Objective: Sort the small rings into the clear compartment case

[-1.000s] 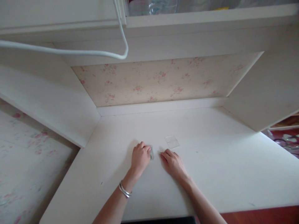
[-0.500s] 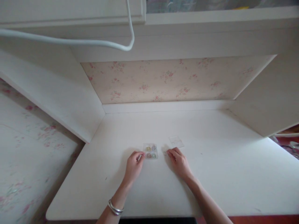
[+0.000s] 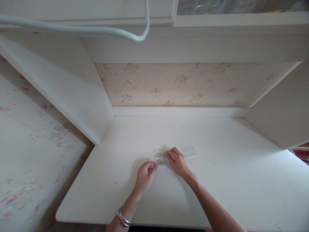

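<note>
A view from above looks down on a white tabletop (image 3: 217, 180) set into an alcove, with floral wallpaper (image 3: 188, 85) on the back wall and white panels at either side. Two bare arms reach in from the bottom edge. Near the middle of the tabletop lies a small clear plastic box (image 3: 159, 157) divided into compartments that hold small round pieces in yellow and pink tones; how many compartments it has is too small to tell. The right hand (image 3: 178, 162) rests on the right side of the box, its fingers curled over that edge and touching it, the grip narrow with thumb and fingertips close together; whether it pinches one of the small pieces cannot be told. The left hand (image 3: 145, 176) lies just below and left of the box, loosely curled, its fingertips near the box's lower left corner, holding nothing that can be seen. A pair of silver bangles (image 3: 124, 218) circles the left wrist. Just right of the right hand, a flat clear square lid (image 3: 188, 149) lies on the tabletop, apart from the box. A white cable (image 3: 101, 31) hangs across the top of the view, under a shelf.
</note>
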Tool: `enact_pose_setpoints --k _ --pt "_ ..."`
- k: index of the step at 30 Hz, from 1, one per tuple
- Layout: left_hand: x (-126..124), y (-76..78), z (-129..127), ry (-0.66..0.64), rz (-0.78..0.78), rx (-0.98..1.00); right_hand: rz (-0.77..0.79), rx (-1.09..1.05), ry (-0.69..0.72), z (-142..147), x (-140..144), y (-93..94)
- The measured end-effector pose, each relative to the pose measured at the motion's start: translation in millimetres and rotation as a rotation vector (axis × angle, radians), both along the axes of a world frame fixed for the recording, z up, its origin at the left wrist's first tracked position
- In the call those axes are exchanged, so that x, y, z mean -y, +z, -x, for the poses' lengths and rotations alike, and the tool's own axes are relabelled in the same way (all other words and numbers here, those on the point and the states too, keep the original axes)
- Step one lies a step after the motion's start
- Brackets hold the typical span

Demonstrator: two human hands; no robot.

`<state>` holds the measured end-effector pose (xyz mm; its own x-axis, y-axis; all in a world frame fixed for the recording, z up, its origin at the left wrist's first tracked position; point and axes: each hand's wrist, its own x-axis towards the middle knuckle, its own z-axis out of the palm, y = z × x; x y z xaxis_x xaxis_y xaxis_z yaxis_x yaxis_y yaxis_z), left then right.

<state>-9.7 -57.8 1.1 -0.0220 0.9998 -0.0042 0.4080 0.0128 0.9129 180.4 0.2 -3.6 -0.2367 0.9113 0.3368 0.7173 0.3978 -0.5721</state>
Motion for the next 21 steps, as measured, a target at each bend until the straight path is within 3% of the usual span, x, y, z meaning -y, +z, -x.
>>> enact_pose_setpoints --k 7,12,16,21 --pt "0 -2.3 -5 -0.05 -0.067 -0.1 -0.023 -0.118 -0.216 -38 2 -5.2" --pt "1 6.6 -31 -0.184 -0.204 -0.405 0.049 -0.128 -0.307 -65 14 -14.8" --pt "-4 21.0 -58 -0.285 -0.314 -0.681 0.043 -0.173 -0.338 -68 23 -17.8" --pt "-17 26.8 -82 -0.346 -0.36 -0.777 0.026 -0.18 -0.332 -66 25 -15.9"
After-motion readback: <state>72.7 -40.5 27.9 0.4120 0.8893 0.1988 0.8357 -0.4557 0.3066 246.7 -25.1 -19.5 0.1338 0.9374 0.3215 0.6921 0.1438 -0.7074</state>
